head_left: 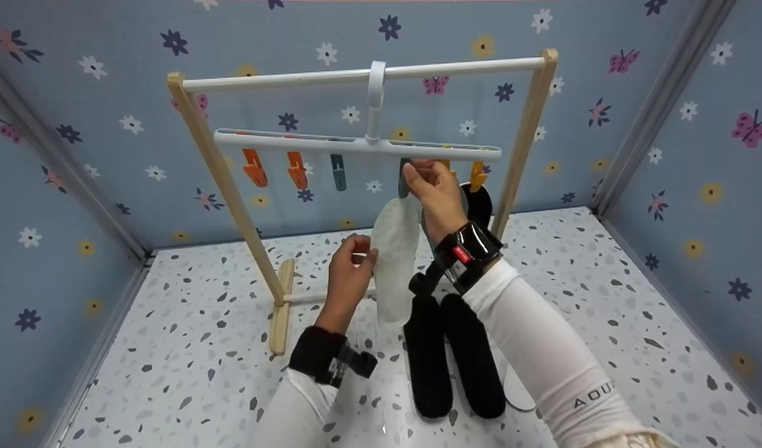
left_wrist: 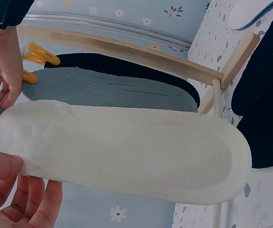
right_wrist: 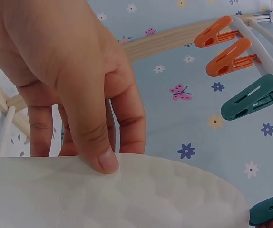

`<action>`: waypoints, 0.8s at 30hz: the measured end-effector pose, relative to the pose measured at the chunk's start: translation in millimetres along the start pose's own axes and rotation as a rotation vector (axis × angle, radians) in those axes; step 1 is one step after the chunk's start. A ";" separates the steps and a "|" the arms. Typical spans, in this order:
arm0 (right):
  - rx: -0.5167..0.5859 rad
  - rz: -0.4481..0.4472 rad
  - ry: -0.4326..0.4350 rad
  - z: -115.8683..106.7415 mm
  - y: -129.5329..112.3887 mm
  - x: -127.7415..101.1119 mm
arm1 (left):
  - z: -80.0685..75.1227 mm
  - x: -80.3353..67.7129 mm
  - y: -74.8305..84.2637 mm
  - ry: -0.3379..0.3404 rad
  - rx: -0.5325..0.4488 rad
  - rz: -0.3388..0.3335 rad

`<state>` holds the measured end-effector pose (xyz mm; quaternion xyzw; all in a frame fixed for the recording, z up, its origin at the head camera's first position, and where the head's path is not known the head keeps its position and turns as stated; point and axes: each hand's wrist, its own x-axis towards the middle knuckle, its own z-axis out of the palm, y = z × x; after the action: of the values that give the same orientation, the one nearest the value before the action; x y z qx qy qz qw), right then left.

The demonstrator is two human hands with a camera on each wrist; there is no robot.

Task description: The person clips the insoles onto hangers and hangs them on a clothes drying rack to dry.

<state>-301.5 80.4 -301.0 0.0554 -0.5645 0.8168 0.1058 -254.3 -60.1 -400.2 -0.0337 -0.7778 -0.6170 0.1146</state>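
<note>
Two black insoles (head_left: 456, 358) flat on speckled floor (head_left: 605, 298); orange clips (head_left: 275, 168) hanging; floral wallpaper (head_left: 76, 93).

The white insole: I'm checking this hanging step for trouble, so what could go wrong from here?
1. The white insole is held by the left hand at its edge while the right hand works at the teal clip at its top; if the clip bites too little, it may drop.
2. It hangs close against the dark insole on the yellow clip, so a tug might knock that one loose.
</note>
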 end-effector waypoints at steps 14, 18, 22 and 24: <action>0.004 0.004 0.001 0.5 1.5 1.4 | 1.1 2.4 0.3 0.021 -0.038 -0.001; 0.001 -0.002 -0.003 -0.3 -0.5 1.2 | 2.6 3.2 -0.2 0.006 -0.057 0.015; 0.004 -0.002 -0.004 -1.5 -1.7 1.1 | 3.0 4.1 -0.6 0.002 -0.040 0.022; 0.005 0.000 0.000 -1.8 -1.5 1.2 | 2.8 4.8 -0.4 0.002 -0.029 0.016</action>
<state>-302.3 82.7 -300.0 0.0558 -0.5626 0.8180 0.1057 -259.5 -57.9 -400.1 -0.0408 -0.7684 -0.6273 0.1200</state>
